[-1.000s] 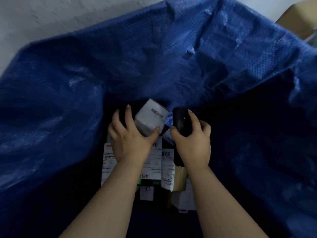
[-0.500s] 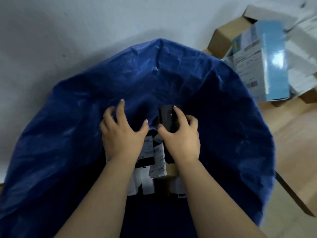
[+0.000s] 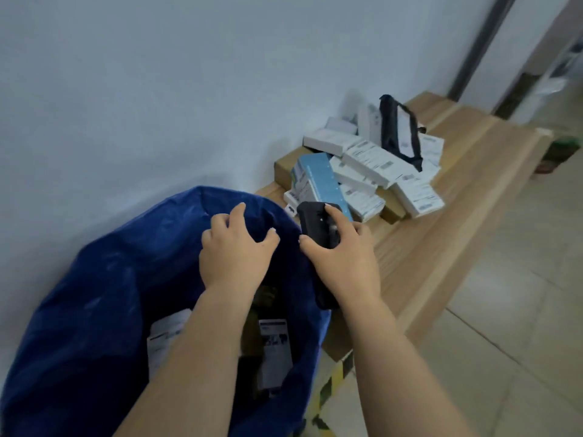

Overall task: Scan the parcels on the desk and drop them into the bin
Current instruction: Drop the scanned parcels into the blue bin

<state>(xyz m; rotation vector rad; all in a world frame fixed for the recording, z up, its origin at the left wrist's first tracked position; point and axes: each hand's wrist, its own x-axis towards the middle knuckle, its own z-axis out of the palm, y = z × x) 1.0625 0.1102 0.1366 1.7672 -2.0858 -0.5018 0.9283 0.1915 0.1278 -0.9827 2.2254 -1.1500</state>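
I see few parcels (image 3: pixel 274 351) in bin (image 3: pixel 94 294) — pile (image 3: pixel 372 171) left on desk (image 3: pixel 441 247); left hand (image 3: pixel 235 250) empty, loose; right hand (image 3: pixel 342 257) grips scanner (image 3: pixel 317 222).

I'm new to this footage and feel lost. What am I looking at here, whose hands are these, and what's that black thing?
The single picture comes from a camera worn on a person's head, looking down at their bare hands. The right hand holds a black handheld scanner. The left hand, empty with fingers loosely spread, is over a big blue bin bag with labelled parcels inside. To the right, a wooden desk carries a pile of parcels awaiting scanning.
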